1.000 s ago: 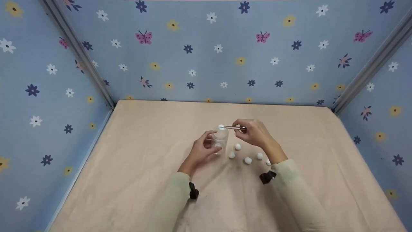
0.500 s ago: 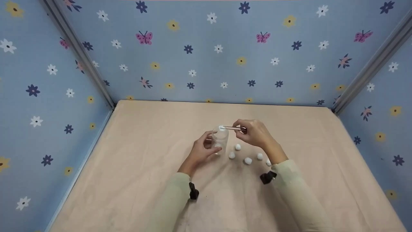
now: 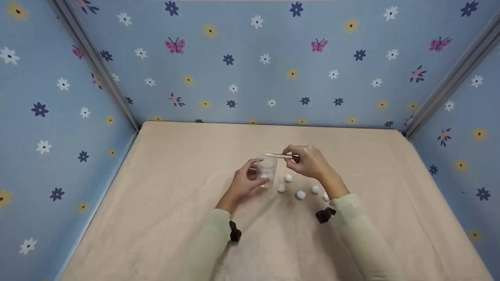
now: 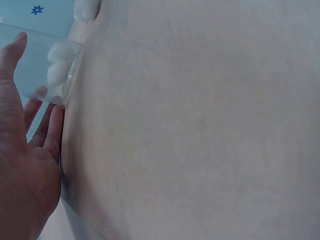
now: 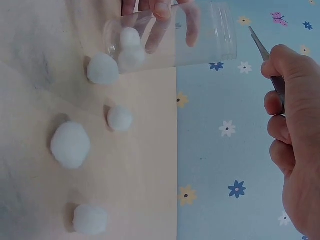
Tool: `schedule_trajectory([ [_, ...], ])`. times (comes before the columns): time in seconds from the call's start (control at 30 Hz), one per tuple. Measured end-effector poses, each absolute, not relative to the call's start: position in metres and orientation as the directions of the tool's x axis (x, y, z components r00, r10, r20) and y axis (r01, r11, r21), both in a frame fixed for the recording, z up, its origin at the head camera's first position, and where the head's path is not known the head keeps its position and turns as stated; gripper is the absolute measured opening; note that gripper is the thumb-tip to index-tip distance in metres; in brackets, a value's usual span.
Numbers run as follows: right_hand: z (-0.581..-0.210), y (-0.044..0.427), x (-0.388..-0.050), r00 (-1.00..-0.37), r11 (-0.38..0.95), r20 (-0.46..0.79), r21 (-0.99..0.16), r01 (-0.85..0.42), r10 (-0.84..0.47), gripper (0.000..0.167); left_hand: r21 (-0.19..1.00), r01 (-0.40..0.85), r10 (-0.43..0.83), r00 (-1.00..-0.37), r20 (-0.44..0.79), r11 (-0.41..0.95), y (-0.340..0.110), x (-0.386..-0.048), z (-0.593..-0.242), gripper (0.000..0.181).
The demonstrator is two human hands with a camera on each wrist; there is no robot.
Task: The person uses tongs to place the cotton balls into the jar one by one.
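L hand (image 3: 248, 180) steadies a clear jar (image 3: 266, 166), approx. upright on the bench (image 3: 175, 187), its fingers wrapped about the wall; whether the base bears fully on the bench can't be told. R hand (image 3: 310, 160) pinches tweezers (image 5: 261, 49) betw. thumb and fingers, tips over the jar's mouth, w/ no ball seen betw. them; tip gap too small to judge. Inside, at least two white balls (image 5: 131, 55) lie at the base. Loose white balls (image 3: 300, 194), five in head view, rest on the bench R of the jar, the outermost partly hidden by the R cuff (image 3: 343, 205). Poss. faults, as judged: (i) tips may knock the rim and tilt the jar if the R hand dips or swings, esp. if the L grip is light; (ii) too hard a L squeeze could dent the wall, if thin plastic; (iii) a low sweep of the R cuff might scatter nearby balls, prob. v. light; (iv) fluff clinging to the tips might make any ball drop off-centre, i.e. outside the rim.
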State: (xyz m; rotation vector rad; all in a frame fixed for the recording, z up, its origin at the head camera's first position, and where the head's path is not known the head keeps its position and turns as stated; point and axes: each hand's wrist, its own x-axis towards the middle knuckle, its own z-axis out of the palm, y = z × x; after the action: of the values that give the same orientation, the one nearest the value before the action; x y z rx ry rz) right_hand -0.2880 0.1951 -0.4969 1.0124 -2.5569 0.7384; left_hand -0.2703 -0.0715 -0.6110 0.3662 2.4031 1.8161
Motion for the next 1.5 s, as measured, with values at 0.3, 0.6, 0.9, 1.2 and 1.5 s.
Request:
schedule_trajectory([
  [0.3, -0.497, 0.201, -0.288, -0.724, 0.636, 0.435, -0.356, -0.685, -0.536, 0.018, 0.962, 0.138, 0.254, -0.964, 0.077, 0.234, -0.072, -0.270, -0.611, 0.071],
  [0.6, -0.498, 0.215, -0.288, -0.731, 0.643, 0.442, -0.361, -0.676, -0.520, 0.020, 0.962, 0.123, 0.249, -0.967, 0.061, 0.242, -0.072, -0.269, -0.611, 0.072],
  [0.9, -0.500, 0.233, -0.286, -0.767, 0.682, 0.410, -0.364, -0.634, -0.494, 0.019, 0.960, 0.131, 0.248, -0.966, 0.067, 0.249, -0.072, -0.270, -0.612, 0.071],
  [1.2, -0.505, 0.249, -0.287, -0.773, 0.700, 0.414, -0.350, -0.623, -0.481, 0.019, 0.960, 0.141, 0.271, -0.960, 0.073, 0.243, -0.073, -0.269, -0.611, 0.072],
  [1.5, -0.513, 0.256, -0.285, -0.788, 0.714, 0.395, -0.353, -0.605, -0.472, 0.019, 0.960, 0.143, 0.263, -0.962, 0.077, 0.241, -0.073, -0.271, -0.615, 0.072],
])
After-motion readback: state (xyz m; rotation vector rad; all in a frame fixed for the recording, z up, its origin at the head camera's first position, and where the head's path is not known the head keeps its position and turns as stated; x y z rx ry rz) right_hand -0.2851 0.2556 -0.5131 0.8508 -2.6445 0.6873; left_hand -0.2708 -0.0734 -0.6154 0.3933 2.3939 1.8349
